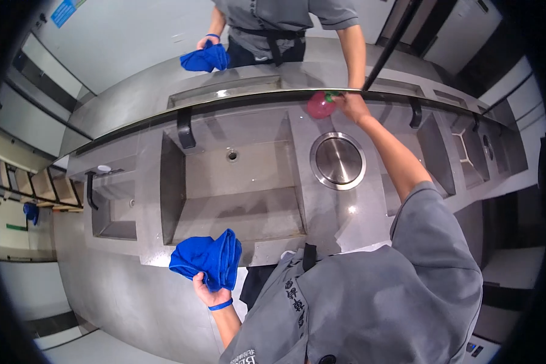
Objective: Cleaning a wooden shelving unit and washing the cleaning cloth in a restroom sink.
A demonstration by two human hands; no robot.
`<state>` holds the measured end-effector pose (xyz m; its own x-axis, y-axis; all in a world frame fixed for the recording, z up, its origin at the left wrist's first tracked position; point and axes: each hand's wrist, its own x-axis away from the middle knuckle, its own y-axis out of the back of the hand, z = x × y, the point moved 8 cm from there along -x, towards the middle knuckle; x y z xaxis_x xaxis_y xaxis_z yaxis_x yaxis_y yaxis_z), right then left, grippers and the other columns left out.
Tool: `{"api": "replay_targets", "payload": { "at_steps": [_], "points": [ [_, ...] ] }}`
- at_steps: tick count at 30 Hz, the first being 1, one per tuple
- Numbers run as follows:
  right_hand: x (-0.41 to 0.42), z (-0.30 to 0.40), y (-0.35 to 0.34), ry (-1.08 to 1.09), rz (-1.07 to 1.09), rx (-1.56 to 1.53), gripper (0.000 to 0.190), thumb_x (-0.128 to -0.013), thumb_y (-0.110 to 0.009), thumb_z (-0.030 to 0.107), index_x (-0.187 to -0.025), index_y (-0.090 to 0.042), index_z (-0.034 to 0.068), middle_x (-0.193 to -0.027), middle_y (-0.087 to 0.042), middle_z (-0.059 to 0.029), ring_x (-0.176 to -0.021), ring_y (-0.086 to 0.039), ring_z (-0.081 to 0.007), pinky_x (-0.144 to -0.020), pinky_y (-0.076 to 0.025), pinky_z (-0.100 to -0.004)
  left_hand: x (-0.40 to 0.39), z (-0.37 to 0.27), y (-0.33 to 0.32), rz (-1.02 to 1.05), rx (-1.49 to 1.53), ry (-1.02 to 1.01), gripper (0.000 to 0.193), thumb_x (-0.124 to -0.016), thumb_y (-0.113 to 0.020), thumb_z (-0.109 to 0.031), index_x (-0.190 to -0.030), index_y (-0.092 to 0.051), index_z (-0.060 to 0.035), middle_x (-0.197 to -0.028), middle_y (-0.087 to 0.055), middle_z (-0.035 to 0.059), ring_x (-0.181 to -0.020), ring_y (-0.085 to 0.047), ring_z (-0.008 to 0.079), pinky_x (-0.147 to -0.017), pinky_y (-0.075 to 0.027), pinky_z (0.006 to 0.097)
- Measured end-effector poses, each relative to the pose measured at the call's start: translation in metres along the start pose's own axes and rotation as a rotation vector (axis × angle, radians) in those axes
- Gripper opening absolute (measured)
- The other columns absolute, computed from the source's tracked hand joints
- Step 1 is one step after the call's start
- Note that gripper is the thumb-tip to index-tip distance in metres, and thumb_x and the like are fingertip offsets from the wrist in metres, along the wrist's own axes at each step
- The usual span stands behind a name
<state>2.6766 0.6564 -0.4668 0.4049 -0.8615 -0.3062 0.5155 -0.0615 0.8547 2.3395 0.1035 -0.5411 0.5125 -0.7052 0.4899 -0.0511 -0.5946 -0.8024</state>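
My left hand (210, 293) grips a folded blue cloth (204, 259) from below, over the front edge of the counter. The cloth hangs in front of the middle sink basin (241, 168). With my right arm stretched far forward, my right hand (354, 107) has its fingers on the green top (331, 97) of a round pink container (321, 106) at the foot of the mirror. Whether the container rests on the counter or is lifted, I cannot tell. A round steel lid (339, 160) is set into the grey counter (359, 223) nearer to me.
Black taps (186, 128) project over the basins. A smaller basin (118, 209) lies left, another (432, 154) right. The wall mirror (136, 54) reflects my torso, arms and cloth. Wooden shelving (36, 184) stands at far left.
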Motion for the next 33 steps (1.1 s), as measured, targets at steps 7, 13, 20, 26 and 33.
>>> {"api": "replay_targets", "payload": {
  "at_steps": [7,13,20,26,33],
  "points": [
    [0.110,0.090,0.089,-0.031,-0.036,-0.246,0.020,-0.085,-0.066,0.013,-0.102,-0.055,0.008,-0.083,-0.064,-0.0174,-0.079,-0.064,-0.0351,-0.069,-0.050,-0.0403,-0.050,0.048,-0.062,0.155,-0.085,0.335,0.065,-0.078,-0.060,-0.021,-0.138,-0.043,-0.0032,-0.140,-0.047,0.0191,-0.128,-0.045,0.0394,-0.109,-0.033,0.0541],
    [0.212,0.128,0.085,-0.245,0.093,-0.217,0.020,-0.085,-0.064,0.010,-0.104,-0.057,0.008,-0.087,-0.066,-0.0141,-0.080,-0.066,-0.0317,-0.069,-0.051,-0.0377,-0.082,0.128,-0.106,0.295,-0.300,0.628,0.059,-0.082,-0.057,-0.024,-0.135,-0.046,-0.0018,-0.133,-0.054,0.0183,-0.121,-0.052,0.0371,-0.107,-0.038,0.0526],
    [0.275,0.153,0.071,-0.366,0.004,-0.265,0.028,-0.084,-0.063,0.004,-0.111,-0.058,0.008,-0.101,-0.068,-0.0133,-0.091,-0.067,-0.0309,-0.077,-0.053,-0.0376,-0.065,0.202,-0.124,0.475,-0.278,1.005,0.053,-0.080,-0.060,-0.008,-0.132,-0.049,-0.0004,-0.125,-0.059,0.0184,-0.115,-0.058,0.0343,-0.103,-0.043,0.0497],
    [0.273,0.181,0.083,-0.202,-0.149,-0.081,0.043,-0.082,-0.064,0.000,-0.123,-0.056,0.007,-0.121,-0.061,-0.0159,-0.111,-0.059,-0.0330,-0.091,-0.050,-0.0383,-0.055,0.234,-0.125,0.593,-0.507,1.012,0.057,-0.079,-0.056,0.000,-0.135,-0.045,-0.0012,-0.129,-0.057,0.0175,-0.116,-0.057,0.0334,-0.103,-0.044,0.0479],
    [0.286,0.196,0.084,-0.155,-0.111,0.045,0.051,-0.076,-0.059,-0.009,-0.126,-0.053,0.002,-0.131,-0.051,-0.0177,-0.121,-0.050,-0.0372,-0.099,-0.044,-0.0412,-0.060,0.258,-0.136,0.675,-0.605,0.901,0.052,-0.075,-0.051,0.010,-0.125,-0.053,-0.0014,-0.116,-0.063,0.0097,-0.104,-0.063,0.0220,-0.091,-0.052,0.0360]
  ]
}}
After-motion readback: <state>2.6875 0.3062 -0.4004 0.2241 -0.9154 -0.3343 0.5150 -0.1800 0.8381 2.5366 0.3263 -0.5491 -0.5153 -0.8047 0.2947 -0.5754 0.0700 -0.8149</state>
